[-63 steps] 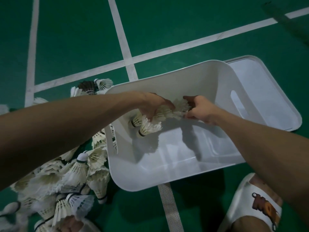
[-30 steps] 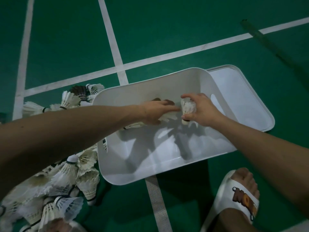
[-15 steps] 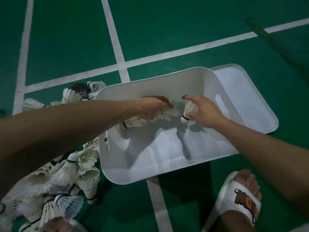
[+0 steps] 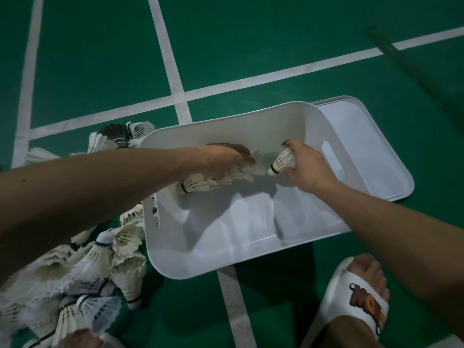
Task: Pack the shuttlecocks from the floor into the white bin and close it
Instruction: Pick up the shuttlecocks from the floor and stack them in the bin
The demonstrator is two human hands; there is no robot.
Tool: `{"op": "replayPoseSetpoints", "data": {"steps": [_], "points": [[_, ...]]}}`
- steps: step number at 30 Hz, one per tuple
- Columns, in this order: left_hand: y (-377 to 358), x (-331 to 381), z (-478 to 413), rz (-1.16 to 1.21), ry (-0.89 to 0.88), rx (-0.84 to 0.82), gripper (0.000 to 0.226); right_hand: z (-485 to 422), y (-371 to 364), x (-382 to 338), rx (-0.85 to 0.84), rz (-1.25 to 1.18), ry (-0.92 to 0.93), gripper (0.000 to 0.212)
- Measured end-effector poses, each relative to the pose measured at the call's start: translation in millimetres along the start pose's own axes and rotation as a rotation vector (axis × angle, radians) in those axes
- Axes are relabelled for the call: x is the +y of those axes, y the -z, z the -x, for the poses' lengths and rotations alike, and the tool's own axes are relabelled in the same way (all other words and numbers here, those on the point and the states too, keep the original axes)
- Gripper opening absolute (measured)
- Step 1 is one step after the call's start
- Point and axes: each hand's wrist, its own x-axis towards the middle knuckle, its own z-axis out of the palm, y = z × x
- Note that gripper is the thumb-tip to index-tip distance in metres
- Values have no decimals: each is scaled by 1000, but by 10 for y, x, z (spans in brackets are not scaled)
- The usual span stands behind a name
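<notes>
Shuttlecocks [image 4: 95,259]: loose heap on the green floor, nearest left, touching the white bin [image 4: 200,262] at its near-left corner. White slipper [image 4: 351,297] near right. Hands?
— Both inside the bin. Left hand [image 4: 221,159] curled over a nested row [image 4: 200,183], cork toward the left wall. Right hand [image 4: 303,169] grips a single shuttlecock [image 4: 282,163], cork just beside the row's feathers (two seconds back both hands met on one bundle).
— Beyond?
— Lid [image 4: 364,151] flat on the floor at the bin's far right end.

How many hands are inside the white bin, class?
2, both inside the white bin: the left hand holds a stack of shuttlecocks toward its left; the right hand grips a single shuttlecock near its right handle slot.
</notes>
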Motion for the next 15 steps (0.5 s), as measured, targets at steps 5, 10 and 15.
{"op": "replayPoseSetpoints", "data": {"steps": [5, 10, 15], "points": [[5, 21, 31, 25, 3, 6, 83, -17, -47, -34, 32, 61, -33, 42], [9, 0, 54, 16, -18, 4, 81, 25, -99, -49, 30, 175, 4, 48], [39, 21, 79, 16, -38, 35, 74, 32, -114, -67, 64, 195, 17, 47]]}}
